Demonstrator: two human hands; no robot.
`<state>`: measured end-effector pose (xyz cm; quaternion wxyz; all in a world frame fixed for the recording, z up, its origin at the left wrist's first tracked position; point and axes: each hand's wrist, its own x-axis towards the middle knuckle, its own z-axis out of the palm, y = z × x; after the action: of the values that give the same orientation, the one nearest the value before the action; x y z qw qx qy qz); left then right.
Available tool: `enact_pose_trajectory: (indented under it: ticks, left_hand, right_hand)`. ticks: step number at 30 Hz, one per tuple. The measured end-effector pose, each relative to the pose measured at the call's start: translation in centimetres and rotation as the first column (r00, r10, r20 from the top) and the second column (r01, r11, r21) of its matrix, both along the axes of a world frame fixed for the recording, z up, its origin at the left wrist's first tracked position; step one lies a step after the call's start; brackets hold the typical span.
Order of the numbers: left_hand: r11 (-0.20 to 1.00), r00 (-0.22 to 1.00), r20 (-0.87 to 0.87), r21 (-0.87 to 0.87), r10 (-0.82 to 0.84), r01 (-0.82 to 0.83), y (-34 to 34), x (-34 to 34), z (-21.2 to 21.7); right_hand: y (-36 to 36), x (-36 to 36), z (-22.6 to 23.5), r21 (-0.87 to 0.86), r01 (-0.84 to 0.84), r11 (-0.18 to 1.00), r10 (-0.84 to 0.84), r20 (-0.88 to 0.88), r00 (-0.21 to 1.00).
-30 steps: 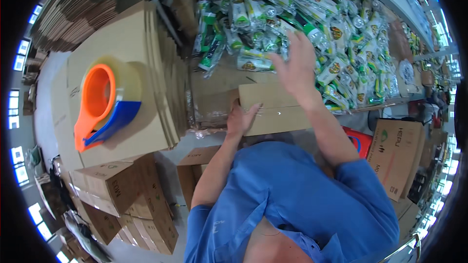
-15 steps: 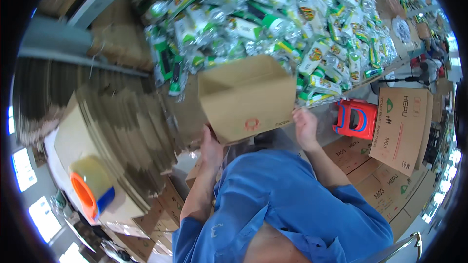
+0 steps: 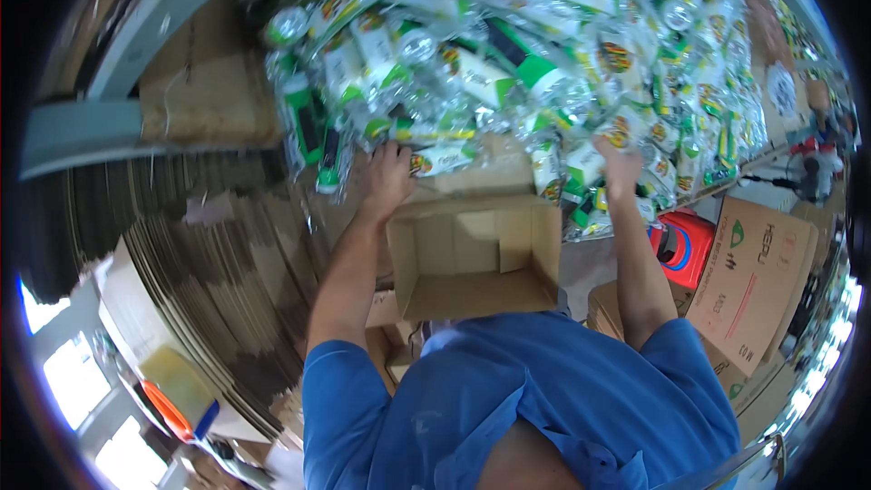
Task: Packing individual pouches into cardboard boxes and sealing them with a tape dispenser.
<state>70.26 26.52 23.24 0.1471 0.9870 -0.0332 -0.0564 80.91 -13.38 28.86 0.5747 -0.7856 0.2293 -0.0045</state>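
Note:
An open, empty-looking cardboard box [image 3: 472, 295] leans between my body and the bench edge, its mouth facing up. My left hand [image 3: 390, 177] is beyond its left rim, fingers bent and close together at the end of a white, green and yellow product in clear plastic wrap [image 3: 442, 161]. Whether the fingers grip it is hidden. Across to the right, my right hand [image 3: 621, 168] reaches into the heap of similar wrapped products [image 3: 535, 63]. Its fingers are blurred against the wrapping. Some products in the heap have dark and green parts.
Flattened cardboard sheets [image 3: 218, 254] are stacked at left, with a tape roll with an orange core [image 3: 168, 408] near them. A red plastic item [image 3: 685, 249] and printed cartons [image 3: 753, 281] stand at right. A metal frame post [image 3: 82, 132] borders the bench.
Both hands have left the sides of the box and moved forward to the wrapped products. The box has come closer to my body, and its inside now shows.

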Motion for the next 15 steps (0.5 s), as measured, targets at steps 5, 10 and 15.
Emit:
enact_pose_trajectory:
  ticks: [5,10,15]
  left_hand:
    - [0.919,0.843,-0.385,0.040,0.377,-0.393,2.4,-6.8,2.9]
    - [-0.014,0.382,-0.824,-0.426,0.418,-0.904,-0.2,-16.8,2.9]
    - [-0.202,0.478,-0.766,-0.598,0.429,-0.776,-6.9,-19.8,-2.3]
  right_hand:
    - [2.5,-3.3,13.7,0.281,-0.487,0.827,0.465,0.145,0.873]
    - [15.6,-9.8,14.6,0.102,-0.963,-0.248,0.828,-0.494,-0.266]
    - [21.2,-18.7,-9.1,0.187,-0.697,0.692,0.601,-0.685,0.412]
